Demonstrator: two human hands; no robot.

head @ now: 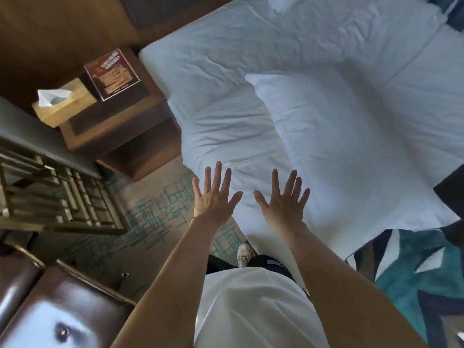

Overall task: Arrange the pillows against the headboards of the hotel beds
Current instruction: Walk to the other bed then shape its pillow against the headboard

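Note:
A white pillow lies flat on the white bed, well away from the dark headboard at the upper left. A second white pillow shows partly at the top edge. My left hand and my right hand are stretched out side by side over the bed's near edge, fingers spread and straight, holding nothing. Both hands are short of the flat pillow, which lies beyond and to the right of them.
A wooden nightstand with a tissue box and a framed card stands left of the bed. A patterned bed runner crosses the bed at lower right. Dark furniture lines the left side over patterned carpet.

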